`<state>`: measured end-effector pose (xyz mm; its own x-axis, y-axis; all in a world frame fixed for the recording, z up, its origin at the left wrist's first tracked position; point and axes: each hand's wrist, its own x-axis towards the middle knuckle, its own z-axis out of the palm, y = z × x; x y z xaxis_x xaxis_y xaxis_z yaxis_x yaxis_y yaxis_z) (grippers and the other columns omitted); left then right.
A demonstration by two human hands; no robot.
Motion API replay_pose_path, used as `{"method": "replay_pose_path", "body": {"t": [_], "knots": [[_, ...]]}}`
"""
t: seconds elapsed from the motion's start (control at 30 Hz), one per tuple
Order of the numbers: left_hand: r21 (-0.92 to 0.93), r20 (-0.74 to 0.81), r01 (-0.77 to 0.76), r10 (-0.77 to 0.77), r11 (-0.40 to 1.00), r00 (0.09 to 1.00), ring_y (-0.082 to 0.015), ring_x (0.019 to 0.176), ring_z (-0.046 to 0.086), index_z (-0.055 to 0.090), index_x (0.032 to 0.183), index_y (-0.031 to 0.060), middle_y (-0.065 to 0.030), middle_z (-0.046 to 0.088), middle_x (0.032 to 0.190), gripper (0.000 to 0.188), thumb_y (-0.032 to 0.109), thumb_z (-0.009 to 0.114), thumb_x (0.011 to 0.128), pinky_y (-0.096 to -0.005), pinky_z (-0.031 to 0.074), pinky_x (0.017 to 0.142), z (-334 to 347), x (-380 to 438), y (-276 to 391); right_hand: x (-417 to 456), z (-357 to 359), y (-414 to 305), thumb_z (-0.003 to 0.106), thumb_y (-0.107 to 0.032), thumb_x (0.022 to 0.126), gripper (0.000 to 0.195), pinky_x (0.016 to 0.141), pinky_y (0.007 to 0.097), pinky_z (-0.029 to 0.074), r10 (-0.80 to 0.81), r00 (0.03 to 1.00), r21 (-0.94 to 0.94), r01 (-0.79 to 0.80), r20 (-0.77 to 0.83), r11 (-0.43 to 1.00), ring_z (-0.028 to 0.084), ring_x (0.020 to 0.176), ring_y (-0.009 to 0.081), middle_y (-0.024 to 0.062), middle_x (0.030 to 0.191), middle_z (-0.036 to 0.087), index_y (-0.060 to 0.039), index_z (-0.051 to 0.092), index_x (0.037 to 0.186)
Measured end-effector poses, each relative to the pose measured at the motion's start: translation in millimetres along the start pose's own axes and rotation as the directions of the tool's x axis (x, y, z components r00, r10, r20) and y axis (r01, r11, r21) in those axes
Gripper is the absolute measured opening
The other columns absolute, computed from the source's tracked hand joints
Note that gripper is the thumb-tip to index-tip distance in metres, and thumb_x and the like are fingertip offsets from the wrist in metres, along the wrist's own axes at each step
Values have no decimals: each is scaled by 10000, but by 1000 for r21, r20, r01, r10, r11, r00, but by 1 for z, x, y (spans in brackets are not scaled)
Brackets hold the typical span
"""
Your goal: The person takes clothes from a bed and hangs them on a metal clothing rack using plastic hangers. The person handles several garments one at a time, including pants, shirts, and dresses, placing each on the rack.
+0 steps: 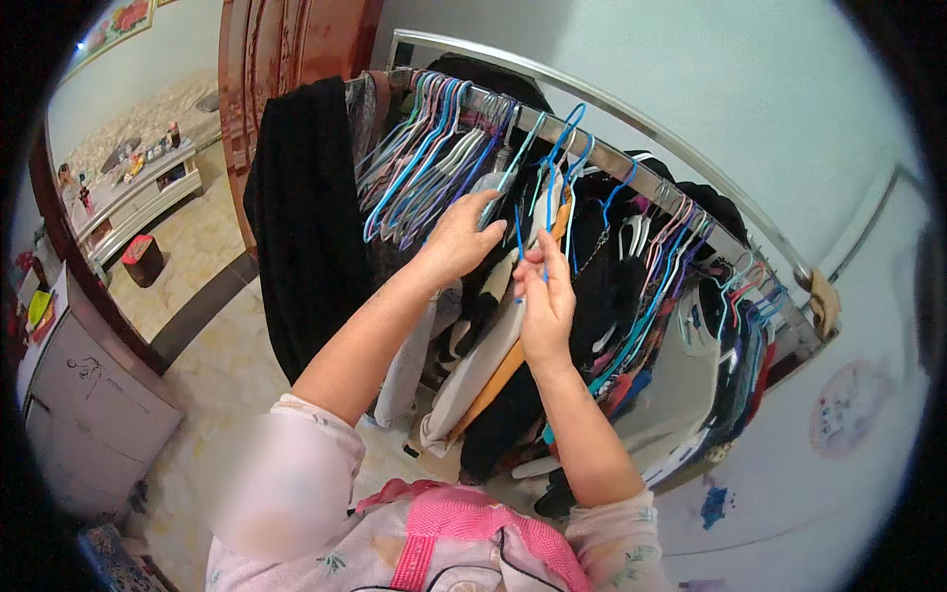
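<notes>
A metal clothes rail (544,122) with many plastic-coated hangers runs slantwise before me. My right hand (547,303) has its fingers around the lower part of a blue hanger (549,185), whose hook sits up at the rail. Left of it, my left hand (466,233) reaches out with thumb and fingers apart, close to a light teal hanger (521,152); nothing shows in its grasp. Pale trousers (477,370) and an orange garment (503,377) hang below my hands. A bunch of hangers (429,163) without visible clothes crowds the rail further left.
Black cloth (311,222) drapes the rail's left end. More garments (651,333) fill the right side, near a wall (799,459). A cabinet (96,414) stands at the left. Behind it, a doorway shows a low white table (148,185) and a red-topped stool (142,259).
</notes>
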<state>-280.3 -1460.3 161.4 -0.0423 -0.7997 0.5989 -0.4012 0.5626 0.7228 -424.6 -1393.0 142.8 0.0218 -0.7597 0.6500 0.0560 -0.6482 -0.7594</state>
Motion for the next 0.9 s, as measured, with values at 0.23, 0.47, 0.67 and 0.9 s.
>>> {"method": "replay_pose_path", "body": {"t": [0.23, 0.47, 0.67, 0.9], "knots": [[72, 19, -5, 3, 997, 1000, -323, 1164, 524, 495, 1294, 12, -200, 516, 1273, 464, 173, 596, 870, -388, 455, 922, -5, 0, -12, 24, 20, 19, 433, -55, 965, 456, 737, 211, 435, 20, 998, -36, -17, 63, 999, 488, 887, 90, 45, 1089, 464, 19, 339, 1405], [68, -8, -3, 4, 998, 1000, -391, 1127, 525, 511, 1237, -35, -259, 550, 1201, 410, 166, 526, 880, -410, 415, 965, -9, -3, -18, 21, 20, -8, 432, -76, 978, 392, 722, 203, 423, -167, 985, -131, 161, -35, 978, 482, 860, 75, 36, 1061, 486, -4, 412, 1362], [44, 24, -14, 13, 999, 1000, -263, 1012, 614, 519, 1255, -14, -214, 600, 1152, 422, 219, 564, 907, -361, 477, 843, 12, -10, -18, 9, 15, 13, 363, -25, 950, 389, 855, 304, 451, -165, 984, -323, 179, 73, 929, 496, 939, 189, 133, 1151, 436, 26, 385, 1334], [-77, 54, 139, -135, 987, 989, -161, 803, 630, 513, 1262, -26, -154, 640, 1043, 386, 174, 541, 933, -286, 513, 715, 19, -13, -20, 15, 14, 47, 366, -17, 949, 416, 990, 337, 410, -117, 986, -387, 155, 120, 909, 466, 1133, 241, 136, 1234, 400, 15, 348, 1363]]}}
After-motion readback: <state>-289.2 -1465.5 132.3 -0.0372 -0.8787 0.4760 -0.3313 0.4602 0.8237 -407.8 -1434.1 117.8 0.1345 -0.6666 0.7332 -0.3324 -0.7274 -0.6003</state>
